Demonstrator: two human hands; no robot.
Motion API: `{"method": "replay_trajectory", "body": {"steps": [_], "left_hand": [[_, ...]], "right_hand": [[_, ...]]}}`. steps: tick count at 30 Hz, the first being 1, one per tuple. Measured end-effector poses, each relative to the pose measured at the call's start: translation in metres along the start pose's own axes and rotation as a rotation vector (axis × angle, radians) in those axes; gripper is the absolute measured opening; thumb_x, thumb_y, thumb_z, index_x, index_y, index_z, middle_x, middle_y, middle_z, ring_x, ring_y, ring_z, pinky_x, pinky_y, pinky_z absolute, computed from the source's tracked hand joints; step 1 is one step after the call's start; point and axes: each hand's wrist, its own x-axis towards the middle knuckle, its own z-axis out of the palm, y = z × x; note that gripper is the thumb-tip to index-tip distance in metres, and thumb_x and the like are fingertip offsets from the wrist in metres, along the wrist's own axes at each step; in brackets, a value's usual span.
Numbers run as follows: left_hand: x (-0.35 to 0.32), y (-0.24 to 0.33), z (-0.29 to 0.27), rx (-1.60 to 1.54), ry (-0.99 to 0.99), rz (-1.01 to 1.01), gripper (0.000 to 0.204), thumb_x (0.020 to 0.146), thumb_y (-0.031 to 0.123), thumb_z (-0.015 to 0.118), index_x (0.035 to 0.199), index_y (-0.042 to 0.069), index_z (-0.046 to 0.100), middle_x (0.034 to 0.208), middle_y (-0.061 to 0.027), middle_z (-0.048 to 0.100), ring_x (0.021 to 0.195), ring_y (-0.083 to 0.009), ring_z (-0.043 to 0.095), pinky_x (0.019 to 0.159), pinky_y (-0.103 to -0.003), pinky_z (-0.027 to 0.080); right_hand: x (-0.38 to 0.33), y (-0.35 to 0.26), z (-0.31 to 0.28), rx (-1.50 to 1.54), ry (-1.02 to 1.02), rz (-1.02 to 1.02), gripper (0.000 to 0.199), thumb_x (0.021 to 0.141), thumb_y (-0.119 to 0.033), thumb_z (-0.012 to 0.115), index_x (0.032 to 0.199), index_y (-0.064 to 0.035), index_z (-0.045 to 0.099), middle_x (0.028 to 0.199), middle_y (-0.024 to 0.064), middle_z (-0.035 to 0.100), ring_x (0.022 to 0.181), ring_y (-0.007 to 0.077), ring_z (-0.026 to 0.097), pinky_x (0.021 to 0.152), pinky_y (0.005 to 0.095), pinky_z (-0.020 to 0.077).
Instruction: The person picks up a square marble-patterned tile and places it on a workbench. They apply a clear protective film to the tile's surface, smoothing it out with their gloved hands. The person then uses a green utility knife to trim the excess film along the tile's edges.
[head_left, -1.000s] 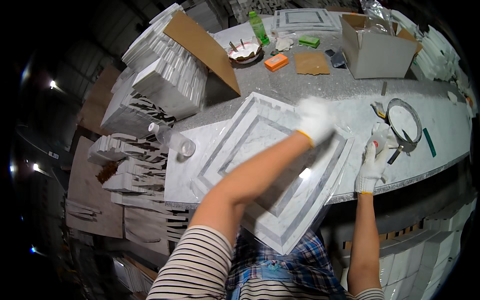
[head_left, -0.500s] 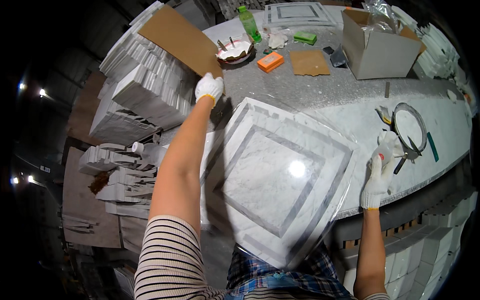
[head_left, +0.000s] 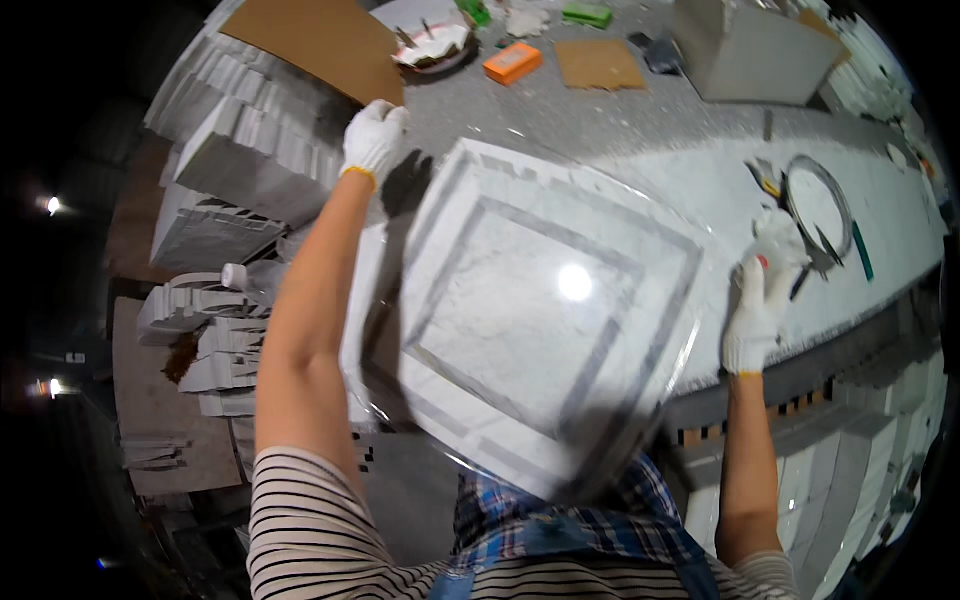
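Head: left hand [head_left: 375, 138] off the panel [head_left: 500, 300], now at the cardboard [head_left: 315, 40], fingers curled; can't tell if gripping. Right hand [head_left: 752, 325] clamped on pale item [head_left: 776, 236]. Panel hand-free, at table [head_left: 480, 112] edge before the apron [head_left: 500, 520].

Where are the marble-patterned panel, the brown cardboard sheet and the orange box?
Marble-patterned panel [head_left: 535, 325]: head view, middle of its top face.
Brown cardboard sheet [head_left: 315, 38]: head view, middle of its visible broad face.
Orange box [head_left: 513, 64]: head view, middle of its visible surface.
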Motion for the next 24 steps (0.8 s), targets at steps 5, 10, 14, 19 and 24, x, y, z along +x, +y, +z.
{"method": "replay_trajectory", "body": {"steps": [5, 10, 14, 19, 24], "left_hand": [[-0.128, 0.077, -0.024, -0.384, -0.323, -0.083, 0.029, 0.097, 0.023, 0.059, 0.115, 0.002, 0.067, 0.092, -0.0028, 0.067, 0.082, -0.0106, 0.06, 0.077, -0.026, 0.048], [-0.272, 0.135, -0.047, -0.538, -0.662, -0.139, 0.028, 0.097, 0.025, 0.058, 0.112, 0.003, 0.067, 0.091, -0.0029, 0.068, 0.077, -0.0082, 0.06, 0.071, -0.023, 0.048], [-0.359, 0.172, -0.088, -0.583, -0.845, -0.357, 0.027, 0.096, 0.022, 0.059, 0.097, -0.002, 0.071, 0.082, -0.0053, 0.07, 0.071, -0.0121, 0.061, 0.07, -0.027, 0.051], [-0.474, 0.126, -0.072, -0.669, -1.093, -0.677, 0.035, 0.099, 0.03, 0.061, 0.088, -0.002, 0.071, 0.074, -0.0028, 0.068, 0.064, -0.0072, 0.057, 0.059, -0.023, 0.044], [-0.508, 0.107, -0.058, -1.43, -0.781, -1.184, 0.035, 0.101, 0.021, 0.057, 0.121, -0.008, 0.059, 0.101, -0.0133, 0.069, 0.068, -0.0131, 0.061, 0.053, -0.021, 0.048]], "right_hand": [[0.005, 0.011, 0.002, -0.036, -0.02, -0.136, 0.043, 0.099, -0.013, 0.06, 0.137, 0.0034, 0.049, 0.11, 0.0064, 0.061, 0.089, 0.01, 0.056, 0.078, 0.0253, 0.0485], [0.008, 0.014, -0.001, 0.053, -0.069, -0.071, 0.045, 0.098, -0.014, 0.062, 0.137, 0.0035, 0.048, 0.106, 0.0077, 0.062, 0.08, 0.0097, 0.056, 0.068, 0.025, 0.049], [0.014, 0.024, -0.007, -0.016, -0.099, -0.15, 0.049, 0.096, -0.018, 0.065, 0.136, 0.0045, 0.049, 0.104, 0.0093, 0.062, 0.078, 0.0113, 0.057, 0.066, 0.0256, 0.0493], [0.0, 0.025, -0.01, -0.121, -0.153, -0.239, 0.044, 0.096, -0.025, 0.066, 0.127, 0.0052, 0.057, 0.111, 0.0133, 0.065, 0.093, 0.0154, 0.061, 0.084, 0.0296, 0.0501], [-0.061, -0.018, -0.033, -0.175, -0.395, -0.082, 0.043, 0.096, -0.023, 0.064, 0.129, 0.0047, 0.058, 0.113, 0.0121, 0.067, 0.101, 0.0154, 0.061, 0.089, 0.0296, 0.0491]]}}
